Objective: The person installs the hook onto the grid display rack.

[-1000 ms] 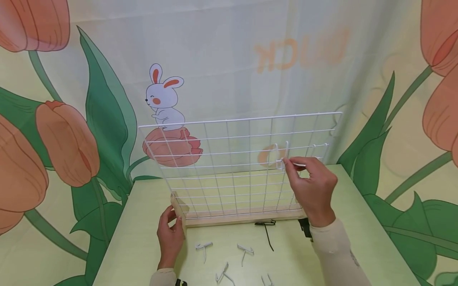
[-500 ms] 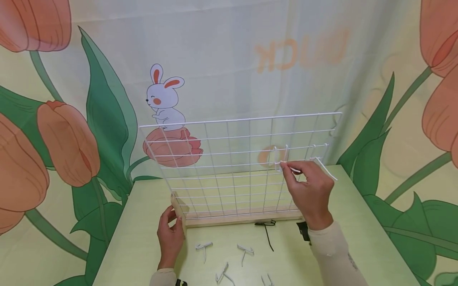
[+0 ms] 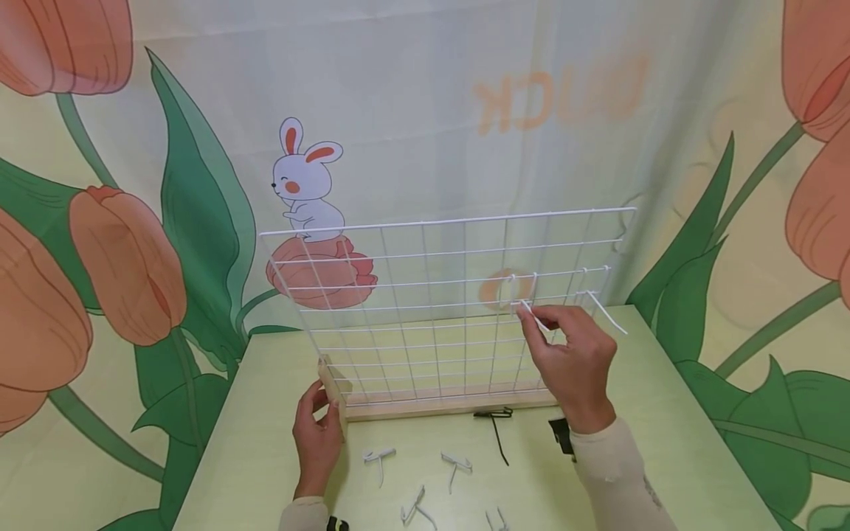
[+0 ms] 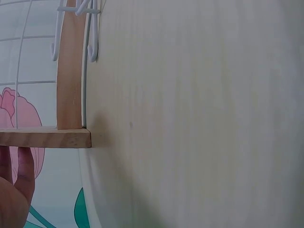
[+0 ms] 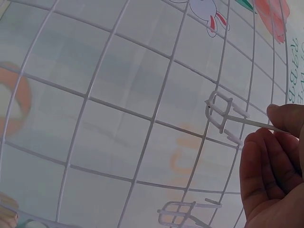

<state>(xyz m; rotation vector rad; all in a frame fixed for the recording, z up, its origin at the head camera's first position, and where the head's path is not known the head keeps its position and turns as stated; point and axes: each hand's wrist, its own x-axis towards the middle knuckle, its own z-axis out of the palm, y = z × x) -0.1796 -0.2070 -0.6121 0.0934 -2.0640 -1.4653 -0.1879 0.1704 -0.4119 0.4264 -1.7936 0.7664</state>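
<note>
Well, the right hand point(image 3: 574, 358) pinches a white hook point(image 5: 229, 116) at the grid point(image 3: 423, 283). The left hand point(image 3: 316, 441) grips the wooden stand point(image 3: 451, 408).

The head camera looks forward and down over the tabletop point(image 3: 232, 457), facing the wire grid point(image 3: 428, 283) and the printed curtain point(image 3: 412, 110) from farthest back. The left wrist camera sits close to the wooden stand point(image 4: 71, 95), its picture turned sideways so the tabletop fills the right; it shares the stand's end and the left fingers point(image 4: 24, 173) with the head view. The right wrist camera faces the wire grid close up, the printed rabbit point(image 5: 202, 7) showing ears-down; the head view shares the pinched hook point(image 5: 229, 116) and right fingers point(image 5: 254, 161).
</note>
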